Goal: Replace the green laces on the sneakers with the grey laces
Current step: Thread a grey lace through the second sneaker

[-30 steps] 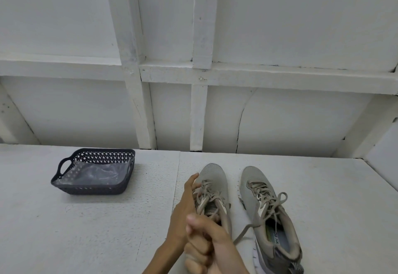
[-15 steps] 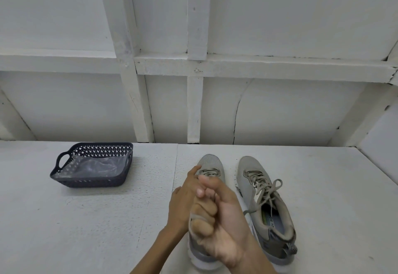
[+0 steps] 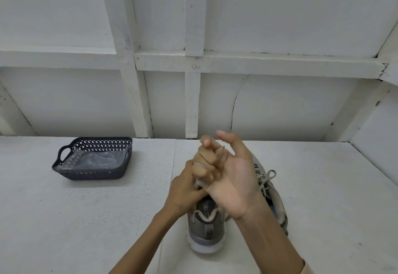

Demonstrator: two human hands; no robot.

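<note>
Two grey sneakers stand side by side on the white table, heels toward me. My left hand (image 3: 183, 189) is curled around the lacing area of the left sneaker (image 3: 204, 228) and hides its eyelets. My right hand (image 3: 232, 176) is raised above the same shoe, fingers curled, with a thin strand of pale lace (image 3: 221, 152) caught between them. The right sneaker (image 3: 273, 198) is partly hidden behind my right wrist, and its pale greenish lace (image 3: 267, 176) is tied in a loose bow.
A dark perforated basket (image 3: 64, 170) with handles sits on the table to the left, lined with a clear plastic bag (image 3: 94, 158). A white panelled wall (image 3: 191, 101) runs along the table's far edge.
My right hand has risen from low over the left sneaker to above its toe, drawing a lace strand up. The left hand stays on the shoe. The view has tilted down.
</note>
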